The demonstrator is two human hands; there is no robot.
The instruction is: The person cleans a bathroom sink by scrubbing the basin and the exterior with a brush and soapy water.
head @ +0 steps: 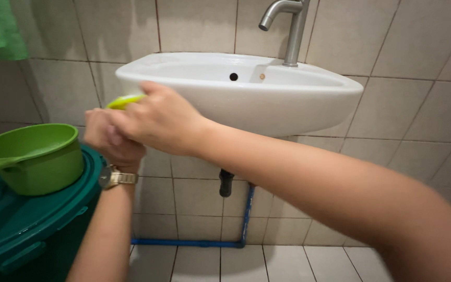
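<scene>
Green dipper (37,156) sat on the teal bin lid (22,219) at left, untouched. Left hand (111,137), with a wristwatch (115,178), was closed near the yellow-green item (123,100); right hand (163,119) gripped that item at the white sink's (267,99) left rim. Work looked early: basin dry, faucet (291,26) not running, sink wiping apparently undone

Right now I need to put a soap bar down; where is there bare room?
The sink basin is bare between the tap and the front rim. The teal lid is bare in front of the green dipper. The sink's left rim is crowded by both hands.
</scene>
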